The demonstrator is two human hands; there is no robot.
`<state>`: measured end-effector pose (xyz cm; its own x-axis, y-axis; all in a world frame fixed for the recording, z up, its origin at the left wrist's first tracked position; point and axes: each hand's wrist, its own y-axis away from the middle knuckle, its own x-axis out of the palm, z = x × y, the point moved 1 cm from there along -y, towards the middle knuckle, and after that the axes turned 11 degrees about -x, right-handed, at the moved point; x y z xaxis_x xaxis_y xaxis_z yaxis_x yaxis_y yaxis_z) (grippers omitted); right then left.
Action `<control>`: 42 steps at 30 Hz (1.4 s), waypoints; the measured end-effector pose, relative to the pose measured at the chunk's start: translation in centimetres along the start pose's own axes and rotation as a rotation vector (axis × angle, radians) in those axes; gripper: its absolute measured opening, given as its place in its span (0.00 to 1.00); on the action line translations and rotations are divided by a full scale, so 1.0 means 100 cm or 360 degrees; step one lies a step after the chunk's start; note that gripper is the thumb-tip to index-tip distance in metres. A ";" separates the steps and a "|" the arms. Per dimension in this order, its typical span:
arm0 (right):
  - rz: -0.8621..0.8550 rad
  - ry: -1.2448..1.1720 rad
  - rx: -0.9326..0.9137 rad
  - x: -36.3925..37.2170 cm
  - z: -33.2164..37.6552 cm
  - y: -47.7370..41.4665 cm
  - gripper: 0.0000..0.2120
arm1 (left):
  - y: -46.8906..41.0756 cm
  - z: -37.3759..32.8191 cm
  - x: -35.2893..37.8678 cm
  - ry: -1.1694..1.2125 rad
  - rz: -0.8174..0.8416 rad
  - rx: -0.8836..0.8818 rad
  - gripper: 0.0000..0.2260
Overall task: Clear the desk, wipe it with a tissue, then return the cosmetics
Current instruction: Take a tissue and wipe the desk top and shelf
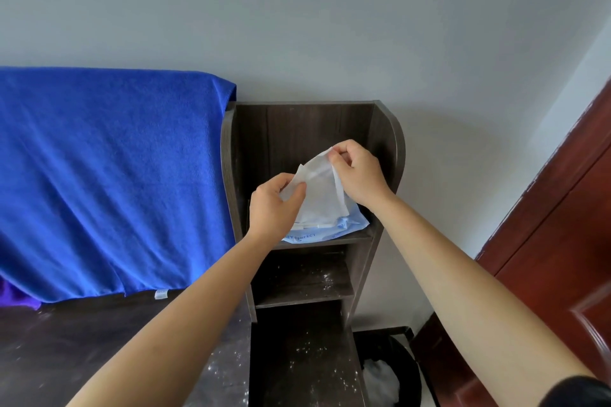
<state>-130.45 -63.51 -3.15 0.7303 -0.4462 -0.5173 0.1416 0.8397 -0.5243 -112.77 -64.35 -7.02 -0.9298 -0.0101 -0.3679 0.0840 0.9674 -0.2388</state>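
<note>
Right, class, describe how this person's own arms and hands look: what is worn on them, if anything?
The left hand and the right hand are bare, without gloves, and neither wrist carries a watch or bracelet. Both forearms are uncovered. A black sleeve shows only at the bottom right corner, on the right upper arm; no sleeve shows on the left arm.

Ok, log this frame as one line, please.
stage: taking tissue, wiping not begun | left hand: pinches tissue | right hand: pinches its upper corner | pack: on top shelf | desk: speckled
</note>
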 end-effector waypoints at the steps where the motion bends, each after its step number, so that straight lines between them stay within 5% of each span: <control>1: -0.0015 0.0042 0.0016 0.000 -0.002 0.001 0.05 | 0.001 0.001 -0.001 -0.0025 0.0013 0.0001 0.04; 22: -0.0165 0.0237 0.0056 0.009 -0.012 0.016 0.06 | 0.008 -0.004 -0.008 0.0508 0.0021 -0.0398 0.06; 33: -0.0179 0.0513 0.0361 0.006 -0.015 0.012 0.07 | -0.001 -0.024 -0.027 0.0664 -0.0293 -0.0120 0.03; 42: -0.0728 0.0009 0.0070 -0.018 0.025 -0.017 0.05 | 0.003 -0.004 -0.021 0.0263 -0.0312 -0.0175 0.06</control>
<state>-130.36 -63.41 0.33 0.5822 -0.7758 -0.2430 0.4770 0.5681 -0.6706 -110.97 -63.97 -5.96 -0.9711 -0.1669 -0.1708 -0.1341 0.9729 -0.1884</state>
